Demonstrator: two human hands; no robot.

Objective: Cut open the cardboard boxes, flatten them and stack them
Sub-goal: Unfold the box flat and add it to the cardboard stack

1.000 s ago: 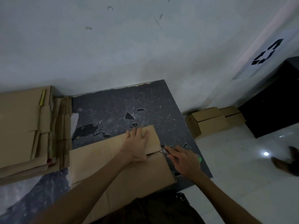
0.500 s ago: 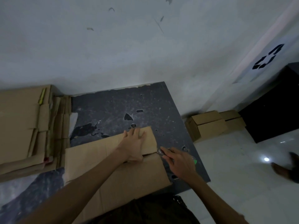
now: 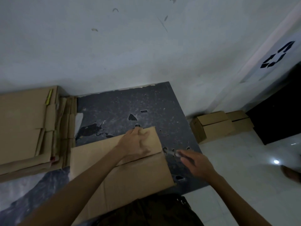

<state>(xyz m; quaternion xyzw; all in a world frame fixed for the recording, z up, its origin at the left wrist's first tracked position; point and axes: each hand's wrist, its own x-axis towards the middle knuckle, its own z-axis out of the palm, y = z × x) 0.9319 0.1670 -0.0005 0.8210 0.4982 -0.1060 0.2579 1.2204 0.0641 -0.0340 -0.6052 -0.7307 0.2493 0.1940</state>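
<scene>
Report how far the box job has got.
Done: a stack of flattened cardboard lies at the left of the table. In hand: one box lies flat on the table. The left hand holds its flap, and the right hand grips a blurred cutter at its right edge. Left: two boxes right of the table, not flattened.

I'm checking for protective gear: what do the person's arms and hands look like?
The left hand and right hand are ungloved. The left forearm and right forearm are bare, with no sleeve in view. No watch, ring or bracelet shows, though the light is dim.
</scene>
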